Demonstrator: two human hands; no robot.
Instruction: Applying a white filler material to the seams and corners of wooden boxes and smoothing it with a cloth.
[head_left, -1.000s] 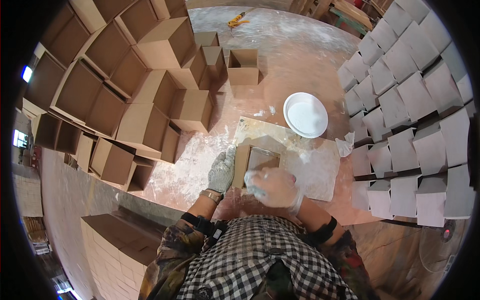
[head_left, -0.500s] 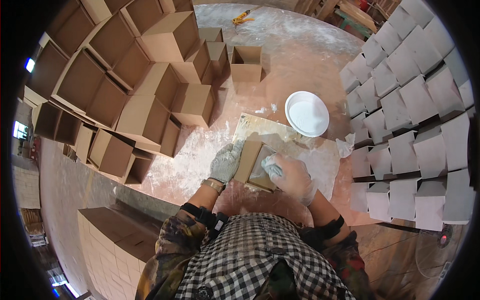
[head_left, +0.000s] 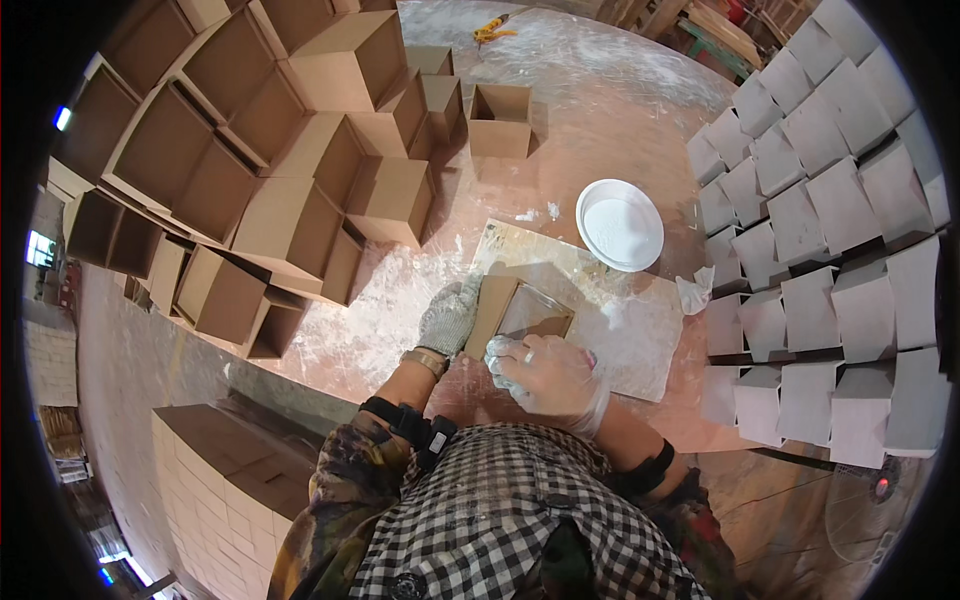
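Note:
A brown box [head_left: 488, 308] lies on a stained board [head_left: 630, 345] in front of me. Its upper face has a pale, wet-looking coat inside a lighter rim. My left hand [head_left: 452, 316], in a grey knitted glove, steadies the box's left side; the fingertips are partly hidden. My right hand [head_left: 555, 375], in a thin see-through glove, is closed on a whitish pad [head_left: 502, 362] at the box's near end. What the pad is made of cannot be made out. Beyond the board to the right stands a round white tub [head_left: 620, 225] with white stuff inside.
Stacked open brown boxes [head_left: 300, 220] rise on the left, and a single brown box [head_left: 500, 122] stands further back. Rows of whitened boxes [head_left: 810, 290] fill the right side. A crumpled scrap [head_left: 696, 290] lies near them. A yellow-handled tool [head_left: 493, 30] rests at the far edge.
My right hand has drawn the pad from the box's right side toward me and left, to the near end, uncovering the coated face. My left hand stays on the box.

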